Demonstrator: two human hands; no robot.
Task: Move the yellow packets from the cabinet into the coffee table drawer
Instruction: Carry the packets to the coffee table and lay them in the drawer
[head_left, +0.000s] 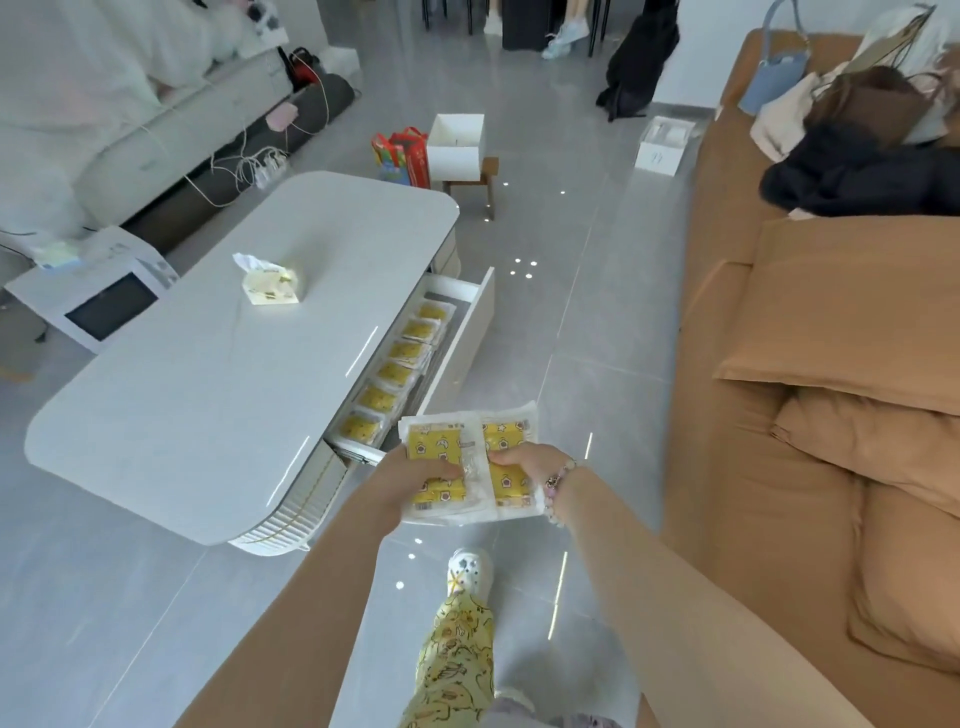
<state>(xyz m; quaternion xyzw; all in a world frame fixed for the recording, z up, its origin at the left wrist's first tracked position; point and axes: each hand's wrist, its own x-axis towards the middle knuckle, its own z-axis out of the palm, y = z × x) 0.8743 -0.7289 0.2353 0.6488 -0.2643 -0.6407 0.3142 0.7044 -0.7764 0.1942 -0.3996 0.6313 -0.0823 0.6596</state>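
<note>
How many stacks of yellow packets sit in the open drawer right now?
6, in one row along the white coffee table drawer, from the far stack to the near one. More may hide beneath the tabletop.

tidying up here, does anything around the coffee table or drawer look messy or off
Nothing looks damaged or spilled. The drawer is open with yellow packets in a neat row. Left hand and right hand hold more packets, fanned unevenly.

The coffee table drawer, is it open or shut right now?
Open. The drawer is pulled out from the coffee table, showing a row of yellow packets inside.
</note>
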